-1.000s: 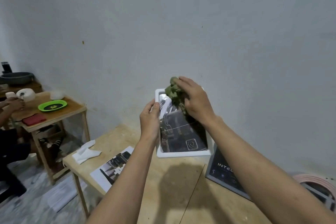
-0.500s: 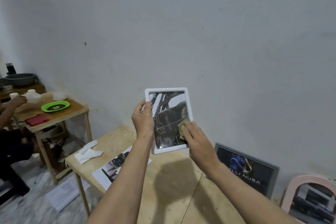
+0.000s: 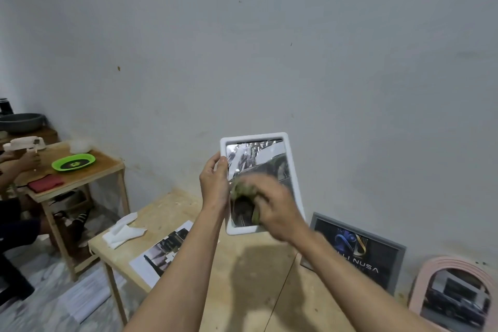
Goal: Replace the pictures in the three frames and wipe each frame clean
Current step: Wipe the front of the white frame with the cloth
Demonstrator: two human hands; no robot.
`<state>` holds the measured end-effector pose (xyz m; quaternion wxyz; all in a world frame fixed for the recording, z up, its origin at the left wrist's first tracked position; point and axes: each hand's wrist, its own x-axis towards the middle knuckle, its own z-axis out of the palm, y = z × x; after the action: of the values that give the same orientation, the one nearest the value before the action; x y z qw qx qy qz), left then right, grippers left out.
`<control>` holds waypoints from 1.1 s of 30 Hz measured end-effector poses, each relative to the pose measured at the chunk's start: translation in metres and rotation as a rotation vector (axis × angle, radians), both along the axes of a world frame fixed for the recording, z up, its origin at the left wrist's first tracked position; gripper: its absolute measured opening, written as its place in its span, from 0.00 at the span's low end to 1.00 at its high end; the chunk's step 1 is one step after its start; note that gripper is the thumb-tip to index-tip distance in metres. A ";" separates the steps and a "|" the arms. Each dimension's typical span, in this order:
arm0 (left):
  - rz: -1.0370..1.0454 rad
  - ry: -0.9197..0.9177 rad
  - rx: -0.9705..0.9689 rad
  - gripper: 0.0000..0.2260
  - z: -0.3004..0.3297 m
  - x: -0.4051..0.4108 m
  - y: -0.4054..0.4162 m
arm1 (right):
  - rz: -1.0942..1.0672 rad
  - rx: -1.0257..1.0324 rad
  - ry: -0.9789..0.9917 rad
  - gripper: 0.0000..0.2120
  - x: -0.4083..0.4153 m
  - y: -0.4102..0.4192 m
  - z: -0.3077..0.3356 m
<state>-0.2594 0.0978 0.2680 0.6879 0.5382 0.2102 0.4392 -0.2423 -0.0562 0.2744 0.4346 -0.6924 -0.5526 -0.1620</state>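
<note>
Head view. Containers: a green tray [image 3: 73, 162] is set on the side table [image 3: 89, 172] at the left, with a dark patch at its middle that cannot be identified; a grey basin [image 3: 21, 122] is placed on a darker surface behind it, contents hidden.

A white frame [image 3: 292, 170] is held upright above the table [image 3: 242, 272], in front of the wall. Its left edge is gripped by the left hand [image 3: 215, 186], thumb laid on the front rim, fingers curled behind. A green cloth [image 3: 244, 190] is pressed against the glass by the right hand [image 3: 272, 210], fingers curled round it; this hand is blurred. The cloth lies at the lower middle of the glass, just beside the left hand.

The white frame is rectangular with rounded corners and is fitted with a black-and-white picture; glare is seen on the upper glass.

A grey frame [image 3: 361, 250] with "NUSA" lettering and a pink arched frame [image 3: 455, 294] are leaned against the wall at right. A loose printed picture [image 3: 164, 250] and white tissue [image 3: 122, 230] are laid on the table.
</note>
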 end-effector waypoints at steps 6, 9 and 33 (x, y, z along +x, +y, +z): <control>-0.166 -0.158 0.002 0.09 0.013 -0.005 -0.024 | -0.252 -0.052 -0.408 0.19 0.050 0.034 0.057; -0.200 -0.249 -0.111 0.11 0.015 -0.007 -0.014 | -0.165 -0.069 -0.410 0.20 0.025 0.039 0.022; -0.180 -0.170 -0.070 0.09 0.032 -0.014 0.017 | -0.017 -0.193 -0.349 0.26 0.001 0.051 -0.008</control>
<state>-0.2736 0.1150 0.3004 0.7582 0.4914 0.1175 0.4122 -0.2412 -0.0055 0.2669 0.2625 -0.6970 -0.6265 -0.2298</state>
